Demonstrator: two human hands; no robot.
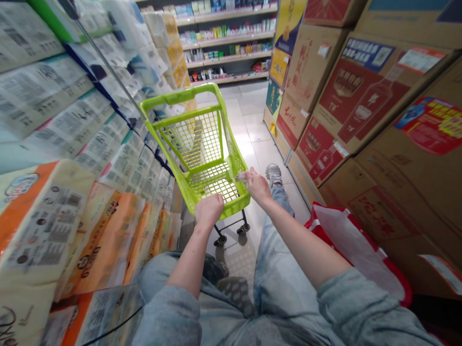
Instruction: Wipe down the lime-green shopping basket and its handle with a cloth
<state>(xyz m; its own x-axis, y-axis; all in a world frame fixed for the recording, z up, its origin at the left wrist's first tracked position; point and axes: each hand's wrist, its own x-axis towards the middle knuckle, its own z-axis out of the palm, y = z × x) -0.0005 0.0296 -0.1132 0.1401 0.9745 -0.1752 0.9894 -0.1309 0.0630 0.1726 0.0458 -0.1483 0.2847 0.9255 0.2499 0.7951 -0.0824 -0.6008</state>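
Observation:
A small lime-green shopping cart (201,140) stands in the aisle in front of me, tilted left, its basket empty. My left hand (208,209) is closed over the near rim of the basket. My right hand (256,185) rests at the basket's right rim and pinches a small pale crumpled scrap (241,177); what the scrap is I cannot tell. My legs in light jeans stretch out below the cart, one foot in a grey shoe (274,173) to its right.
Packs of tissue paper (56,219) fill the shelves on my left. Stacked cardboard cartons (376,109) line the right side. A red and white bag (352,243) lies by my right arm. Tiled floor runs ahead to stocked shelves (227,37) at the far end.

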